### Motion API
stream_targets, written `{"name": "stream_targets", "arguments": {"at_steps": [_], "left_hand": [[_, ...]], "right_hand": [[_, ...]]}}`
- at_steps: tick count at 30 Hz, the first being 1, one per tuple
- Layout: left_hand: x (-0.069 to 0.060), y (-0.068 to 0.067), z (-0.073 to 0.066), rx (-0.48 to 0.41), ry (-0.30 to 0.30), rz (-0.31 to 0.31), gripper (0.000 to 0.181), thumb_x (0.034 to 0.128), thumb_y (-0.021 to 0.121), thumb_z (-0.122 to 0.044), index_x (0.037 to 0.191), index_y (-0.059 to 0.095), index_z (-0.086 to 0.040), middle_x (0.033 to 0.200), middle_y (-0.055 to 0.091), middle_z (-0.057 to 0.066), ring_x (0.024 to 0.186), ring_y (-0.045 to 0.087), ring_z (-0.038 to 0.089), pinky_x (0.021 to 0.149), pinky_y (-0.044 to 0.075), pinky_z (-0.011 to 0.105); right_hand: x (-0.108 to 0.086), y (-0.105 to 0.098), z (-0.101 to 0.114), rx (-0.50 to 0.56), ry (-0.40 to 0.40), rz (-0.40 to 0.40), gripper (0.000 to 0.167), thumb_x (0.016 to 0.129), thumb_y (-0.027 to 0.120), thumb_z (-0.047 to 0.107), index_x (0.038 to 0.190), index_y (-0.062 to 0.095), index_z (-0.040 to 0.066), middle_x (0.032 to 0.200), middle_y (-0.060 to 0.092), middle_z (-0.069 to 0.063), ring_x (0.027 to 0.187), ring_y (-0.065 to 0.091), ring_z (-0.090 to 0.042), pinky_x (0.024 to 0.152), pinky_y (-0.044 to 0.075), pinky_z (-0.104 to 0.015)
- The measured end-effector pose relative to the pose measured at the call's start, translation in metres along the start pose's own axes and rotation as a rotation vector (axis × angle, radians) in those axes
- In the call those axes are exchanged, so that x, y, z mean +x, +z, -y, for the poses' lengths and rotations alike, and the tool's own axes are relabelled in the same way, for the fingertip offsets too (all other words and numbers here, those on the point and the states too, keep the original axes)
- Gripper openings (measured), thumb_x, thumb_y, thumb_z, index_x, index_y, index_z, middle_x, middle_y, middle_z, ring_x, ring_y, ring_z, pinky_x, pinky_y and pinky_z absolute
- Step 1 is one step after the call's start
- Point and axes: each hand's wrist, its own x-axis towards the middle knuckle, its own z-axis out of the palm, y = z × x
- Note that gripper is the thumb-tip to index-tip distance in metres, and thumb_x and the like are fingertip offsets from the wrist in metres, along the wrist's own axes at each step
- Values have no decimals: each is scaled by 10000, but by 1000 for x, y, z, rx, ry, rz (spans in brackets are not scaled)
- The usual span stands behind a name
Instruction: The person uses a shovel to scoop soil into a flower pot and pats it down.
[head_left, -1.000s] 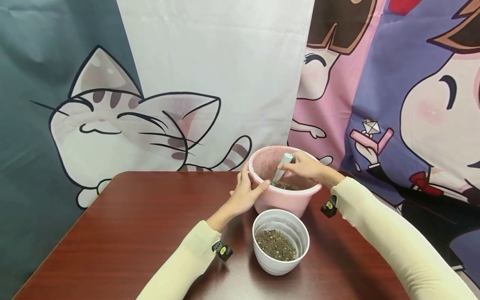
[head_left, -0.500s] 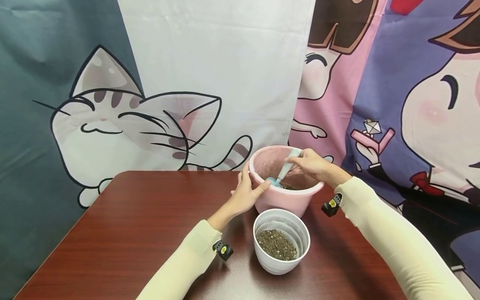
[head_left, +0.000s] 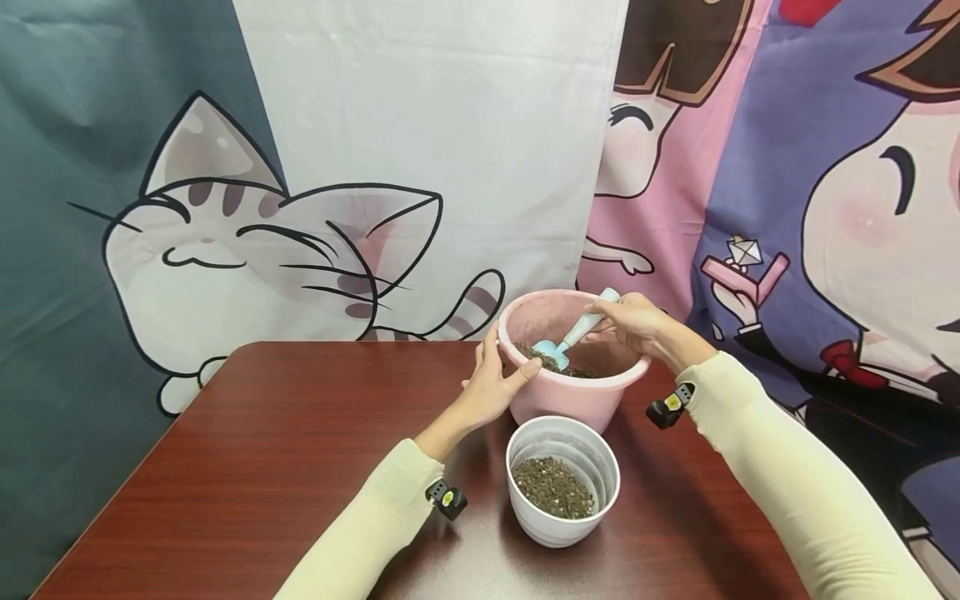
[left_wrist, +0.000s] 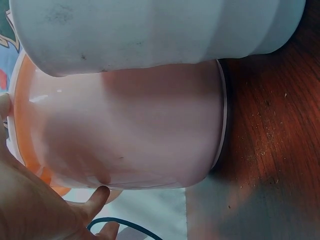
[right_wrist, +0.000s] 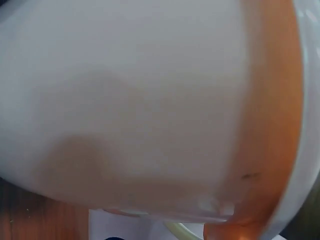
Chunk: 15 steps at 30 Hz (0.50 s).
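Note:
In the head view, my right hand (head_left: 641, 325) grips the pale handle of a small hand trowel (head_left: 585, 327). Its light-blue blade carries dark soil and sits inside the pink pot (head_left: 562, 402), near the left part of the rim. My left hand (head_left: 489, 390) holds that pot at its left side, thumb at the rim and fingers along the outer wall; the left wrist view also shows these fingers (left_wrist: 97, 200) against the wall. Closer to me stands a white pot (head_left: 551, 533) partly filled with soil (head_left: 555, 487). Only the pink pot's wall (right_wrist: 150, 100) fills most of the right wrist view.
Both pots stand on a reddish-brown wooden table (head_left: 300, 467), the white one just in front of the pink one. Behind the table hangs a cartoon-printed cloth (head_left: 435, 125). Small crumbs lie on the tabletop in the left wrist view.
The right hand has moved right and tilted the trowel handle over to the right. Its blade has risen into sight with soil on it. The left hand and both pots stay put.

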Motion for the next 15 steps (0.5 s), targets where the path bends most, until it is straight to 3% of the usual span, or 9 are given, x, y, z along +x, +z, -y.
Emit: {"name": "stream_targets", "arguments": {"at_steps": [10, 15], "left_hand": [[0, 0, 0, -9, -5, 1, 1080, 854, 560, -731, 1598, -11, -196, 1540, 217, 197, 1433, 283, 349, 1003, -23, 793], [1, -1, 0, -24, -7, -1, 1084, 847, 574, -729, 1599, -4, -202, 1529, 230, 189, 1435, 277, 342, 1009, -27, 787]], "right_hand": [[0, 0, 4, 35, 18, -61, 59, 980, 509, 7, 973, 521, -50, 752, 695, -112, 710, 710, -206, 803, 561, -340], [-5, -3, 7, 57, 30, -26, 66, 1010, 481, 10, 1026, 484, -54, 789, 702, -120, 753, 719, -220, 832, 553, -349]]}}
